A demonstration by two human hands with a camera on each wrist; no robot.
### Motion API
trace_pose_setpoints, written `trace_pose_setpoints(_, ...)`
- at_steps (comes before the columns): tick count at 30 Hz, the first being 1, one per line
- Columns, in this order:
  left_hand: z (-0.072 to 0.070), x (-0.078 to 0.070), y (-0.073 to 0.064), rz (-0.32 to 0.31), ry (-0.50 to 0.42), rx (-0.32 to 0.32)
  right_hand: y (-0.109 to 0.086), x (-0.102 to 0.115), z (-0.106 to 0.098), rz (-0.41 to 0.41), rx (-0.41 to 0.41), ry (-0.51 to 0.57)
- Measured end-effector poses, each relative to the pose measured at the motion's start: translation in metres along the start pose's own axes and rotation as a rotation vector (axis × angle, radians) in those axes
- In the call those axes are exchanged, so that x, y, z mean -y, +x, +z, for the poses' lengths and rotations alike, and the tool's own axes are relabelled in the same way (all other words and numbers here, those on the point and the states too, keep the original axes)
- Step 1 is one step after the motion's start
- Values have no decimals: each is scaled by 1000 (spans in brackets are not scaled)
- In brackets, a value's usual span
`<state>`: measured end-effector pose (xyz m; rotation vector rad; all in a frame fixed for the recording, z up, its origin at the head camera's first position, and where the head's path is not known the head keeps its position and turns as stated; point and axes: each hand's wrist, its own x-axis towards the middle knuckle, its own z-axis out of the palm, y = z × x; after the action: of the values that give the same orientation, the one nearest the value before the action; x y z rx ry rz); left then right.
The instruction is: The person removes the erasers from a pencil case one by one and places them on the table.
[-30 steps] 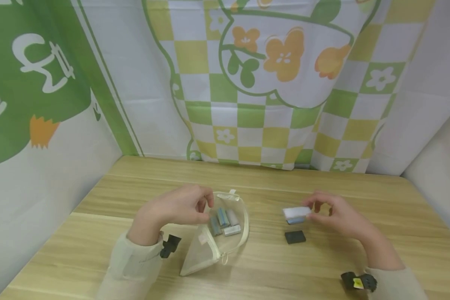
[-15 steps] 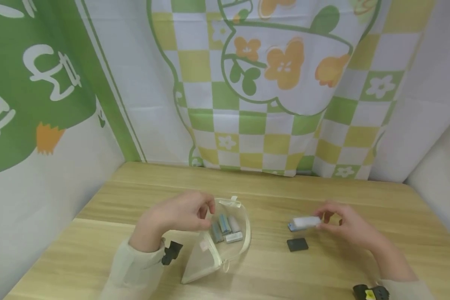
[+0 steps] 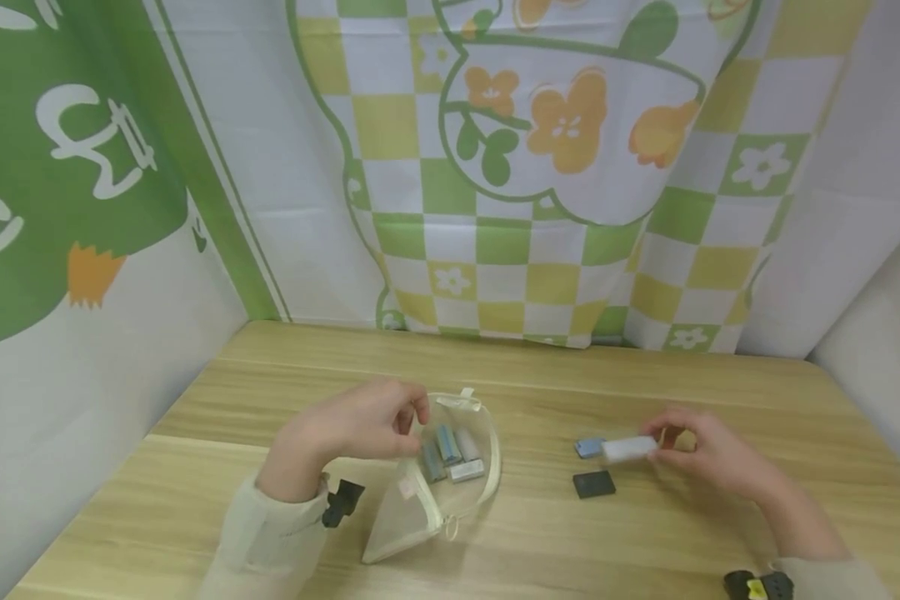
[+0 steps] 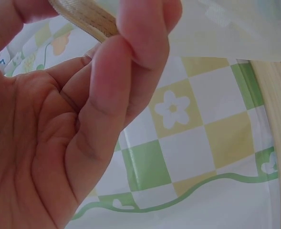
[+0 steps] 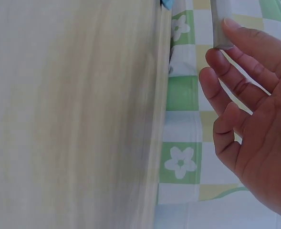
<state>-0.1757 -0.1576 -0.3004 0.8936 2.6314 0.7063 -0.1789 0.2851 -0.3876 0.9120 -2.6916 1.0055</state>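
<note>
My left hand (image 3: 367,418) pinches the zippered rim of a pale mesh pouch (image 3: 400,533), whose mouth gapes toward the right. In the left wrist view a strip of the pouch's edge (image 4: 90,16) passes between thumb and fingers. Several small blue, grey and white blocks (image 3: 448,446) lie inside the pouch. My right hand (image 3: 708,450) pinches a white oblong block (image 3: 630,449) by its right end, fingertips and thumb on it; its grey-looking end (image 5: 221,24) shows in the right wrist view. Just left of that block is a small blue piece (image 3: 589,447), with a black flat rectangular piece (image 3: 594,484) nearer me.
The wooden table (image 3: 540,550) reaches back to a patterned cloth (image 3: 510,275) hanging along its far edge. White and green fabric (image 3: 120,275) hangs at the left side. A zipper pull loop (image 3: 452,527) dangles at the pouch's near corner.
My right hand has drawn the white block to the right, off from over the blue piece, which now shows more fully. The left hand keeps its grip on the pouch.
</note>
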Motion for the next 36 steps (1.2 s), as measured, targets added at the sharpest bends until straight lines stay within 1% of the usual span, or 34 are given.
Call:
trace_pose_setpoints(5, 0, 0, 1, 4, 1, 1, -1, -3, -2, 11, 5, -31)
trace_pose_setpoints(15, -1, 0, 1, 3, 3, 7, -5, -8, -4, 74, 62, -32)
trace_pose_setpoints(21, -1, 0, 0, -6, -2, 4, -3, -8, -4, 111, 105, -40)
trace_pose_setpoints(26, -2, 0, -1, -8, 8, 4, -1, -9, -3, 111, 140, -28)
trace_pose_setpoints(36, -2, 0, -1, -17, 9, 10, 1, -7, -4, 122, 176, -29)
